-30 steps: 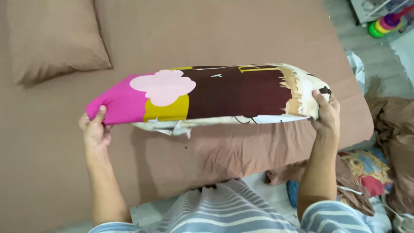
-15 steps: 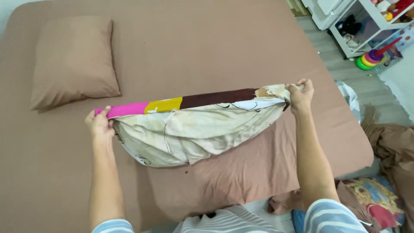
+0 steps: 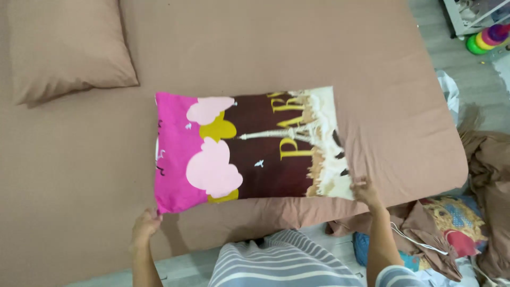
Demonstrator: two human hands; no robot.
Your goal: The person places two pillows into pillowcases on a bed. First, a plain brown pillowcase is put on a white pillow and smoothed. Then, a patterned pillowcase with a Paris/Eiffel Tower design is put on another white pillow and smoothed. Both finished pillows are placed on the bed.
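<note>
Pinching pillow (image 3: 249,146) corners, both hands (image 3: 144,222).

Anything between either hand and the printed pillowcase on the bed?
Nothing visible. The left hand pinches the near pink corner of the pillowcase; the right hand grips the near cream corner. The case lies spread flat on the brown bedsheet.

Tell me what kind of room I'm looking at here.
Most likely a home bedroom: a bed with a brown fitted sheet, a brown pillow on it, and a child's stacking-ring toy on the floor.
</note>
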